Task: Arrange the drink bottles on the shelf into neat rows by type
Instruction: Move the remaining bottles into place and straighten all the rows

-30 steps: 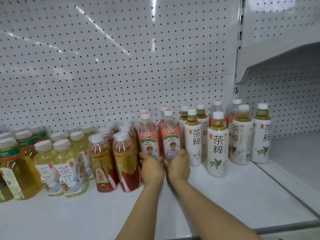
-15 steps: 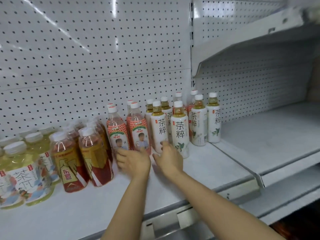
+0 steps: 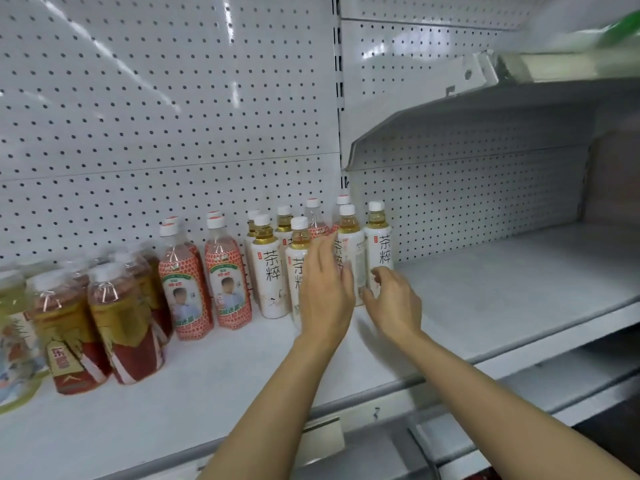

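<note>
Two hands reach among the white tea bottles [image 3: 273, 271] on the shelf [image 3: 502, 289]: left hand [image 3: 325, 289] flat, fingers straight; right hand [image 3: 394, 303] loosely curled, empty. Next: straighten that row.

Two bare forearms rise from the bottom edge of the frame and converge toward the centre. The left forearm climbs from the lower middle, leaning slightly right, and ends in the left hand [image 3: 325, 289] just right of centre, shown from the back, its fingers straight, close together and pointing up, gripping nothing. The right forearm enters from the lower right corner and runs diagonally up and left to the right hand [image 3: 394, 299], which sits just beside the left and a little lower. Its fingers are loosely curled forward, thumb toward the left hand; whether they touch anything cannot be told. Both hands are slightly blurred.
</note>
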The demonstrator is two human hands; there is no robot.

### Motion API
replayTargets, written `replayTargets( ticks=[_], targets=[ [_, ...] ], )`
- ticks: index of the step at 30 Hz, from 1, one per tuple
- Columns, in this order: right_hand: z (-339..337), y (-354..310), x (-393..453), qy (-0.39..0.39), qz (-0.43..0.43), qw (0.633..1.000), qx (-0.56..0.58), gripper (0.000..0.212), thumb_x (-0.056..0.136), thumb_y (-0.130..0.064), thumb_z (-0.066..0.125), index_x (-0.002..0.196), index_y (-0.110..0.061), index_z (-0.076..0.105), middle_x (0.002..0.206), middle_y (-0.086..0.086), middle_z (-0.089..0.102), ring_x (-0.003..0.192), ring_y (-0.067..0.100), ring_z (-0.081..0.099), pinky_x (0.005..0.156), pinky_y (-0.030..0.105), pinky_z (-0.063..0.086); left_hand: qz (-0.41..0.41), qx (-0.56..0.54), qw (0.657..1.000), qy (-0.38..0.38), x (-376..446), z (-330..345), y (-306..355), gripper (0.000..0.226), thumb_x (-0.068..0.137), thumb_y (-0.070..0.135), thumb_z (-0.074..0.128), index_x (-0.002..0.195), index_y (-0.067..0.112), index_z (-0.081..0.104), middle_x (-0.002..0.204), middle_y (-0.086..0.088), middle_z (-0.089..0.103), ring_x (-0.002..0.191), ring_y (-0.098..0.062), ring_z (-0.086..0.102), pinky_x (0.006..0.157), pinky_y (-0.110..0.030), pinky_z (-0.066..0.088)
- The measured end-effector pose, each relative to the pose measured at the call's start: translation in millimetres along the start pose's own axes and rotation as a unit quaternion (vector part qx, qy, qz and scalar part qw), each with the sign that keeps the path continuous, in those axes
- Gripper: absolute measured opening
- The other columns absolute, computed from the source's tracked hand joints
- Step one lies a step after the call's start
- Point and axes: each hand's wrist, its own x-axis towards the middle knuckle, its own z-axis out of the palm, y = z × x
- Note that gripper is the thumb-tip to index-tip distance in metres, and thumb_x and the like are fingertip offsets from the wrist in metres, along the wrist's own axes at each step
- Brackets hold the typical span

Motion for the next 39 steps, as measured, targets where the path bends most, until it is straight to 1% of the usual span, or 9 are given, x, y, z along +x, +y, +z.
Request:
replayTargets(
  ticks=[4, 8, 10, 15, 19, 22, 26, 32, 39],
  targets=[
    [-5.0, 29.1, 29.1, -0.007, -0.013, 0.999, 0.033, 0.040, 0.086, -0.027, 0.063, 0.121, -0.011, 0.052, 0.116, 0.008, 0.058, 0.110, 0.026, 0.051, 0.075, 0.031, 0.039, -0.145, -0.032, 0.985, -0.087, 3.9, 53.2, 10.2, 0.059, 0.099, 0.026, 0.053, 0.151, 0.012, 0.027, 0.149, -0.009, 0.037, 0.135, -0.024, 0.038, 0.110, -0.038, 0.036],
    [-3.3, 44.4, 55.2, -0.025, -0.034, 0.996, 0.084, 0.065, 0.086, -0.023, 0.068, 0.139, -0.004, 0.035, 0.135, 0.017, 0.046, 0.123, 0.032, 0.041, 0.098, 0.035, 0.036, -0.273, -0.035, 0.955, -0.106, 10.6, 86.3, -2.7, 0.076, 0.097, 0.028, 0.057, 0.155, 0.005, 0.012, 0.156, -0.017, 0.026, 0.143, -0.033, 0.029, 0.111, -0.044, 0.032],
    [0.1, 46.9, 66.5, -0.035, -0.013, 0.994, 0.106, 0.075, 0.086, -0.025, 0.068, 0.145, -0.006, 0.025, 0.141, 0.018, 0.039, 0.127, 0.033, 0.038, 0.102, 0.039, 0.035, -0.309, -0.025, 0.944, -0.109, 14.1, 94.0, -10.6, 0.079, 0.097, 0.031, 0.056, 0.155, 0.005, 0.009, 0.157, -0.018, 0.025, 0.144, -0.034, 0.028, 0.111, -0.045, 0.032],
    [19.8, 48.9, 92.0, -0.067, 0.010, 0.985, 0.160, 0.083, 0.084, -0.026, 0.070, 0.148, -0.005, 0.020, 0.143, 0.020, 0.038, 0.132, 0.034, 0.036, 0.104, 0.041, 0.035, -0.296, -0.026, 0.949, -0.109, 26.2, 103.5, -22.7, 0.077, 0.091, 0.031, 0.064, 0.150, 0.005, 0.021, 0.147, -0.016, 0.039, 0.135, -0.033, 0.042, 0.103, -0.043, 0.040],
    [34.7, 47.7, 96.5, -0.065, 0.028, 0.974, 0.216, 0.063, 0.081, -0.023, 0.070, 0.133, -0.008, 0.037, 0.122, 0.013, 0.052, 0.112, 0.032, 0.053, 0.088, 0.041, 0.048, -0.291, -0.040, 0.948, -0.120, 29.0, 109.9, -32.1, 0.075, 0.090, 0.036, 0.066, 0.145, 0.007, 0.025, 0.141, -0.015, 0.048, 0.129, -0.032, 0.049, 0.101, -0.043, 0.045],
    [39.3, 49.7, 98.4, -0.063, 0.034, 0.972, 0.225, 0.061, 0.082, -0.026, 0.070, 0.131, -0.009, 0.038, 0.118, 0.010, 0.053, 0.109, 0.028, 0.054, 0.087, 0.042, 0.049, -0.288, -0.038, 0.949, -0.123, 30.0, 112.8, -35.7, 0.072, 0.090, 0.038, 0.066, 0.143, 0.008, 0.027, 0.140, -0.013, 0.049, 0.127, -0.030, 0.050, 0.101, -0.045, 0.046],
    [36.0, 53.3, 95.0, -0.054, 0.026, 0.978, 0.199, 0.058, 0.082, -0.032, 0.070, 0.126, -0.009, 0.040, 0.115, 0.009, 0.055, 0.101, 0.024, 0.056, 0.078, 0.033, 0.047, -0.264, -0.032, 0.956, -0.120, 25.0, 109.2, -35.7, 0.065, 0.090, 0.038, 0.066, 0.138, 0.009, 0.032, 0.135, -0.010, 0.054, 0.122, -0.026, 0.054, 0.096, -0.039, 0.048],
    [11.6, 65.0, 71.7, 0.005, 0.044, 0.988, 0.146, 0.057, 0.077, -0.041, 0.073, 0.114, -0.011, 0.041, 0.103, 0.006, 0.056, 0.092, 0.026, 0.059, 0.069, 0.039, 0.051, -0.229, -0.052, 0.965, -0.117, 6.4, 90.3, -18.0, 0.064, 0.087, 0.039, 0.070, 0.134, 0.012, 0.037, 0.130, -0.005, 0.058, 0.118, -0.023, 0.056, 0.095, -0.040, 0.050],
    [-19.4, 56.3, 33.6, 0.006, 0.042, 0.992, 0.117, 0.060, 0.074, -0.049, 0.073, 0.109, -0.016, 0.038, 0.101, 0.001, 0.061, 0.088, 0.027, 0.062, 0.063, 0.032, 0.040, -0.218, -0.081, 0.970, -0.064, -25.8, 43.0, 10.5, 0.070, 0.087, 0.047, 0.067, 0.141, 0.019, 0.033, 0.140, 0.000, 0.053, 0.126, -0.020, 0.053, 0.100, -0.045, 0.048]
  ],
)
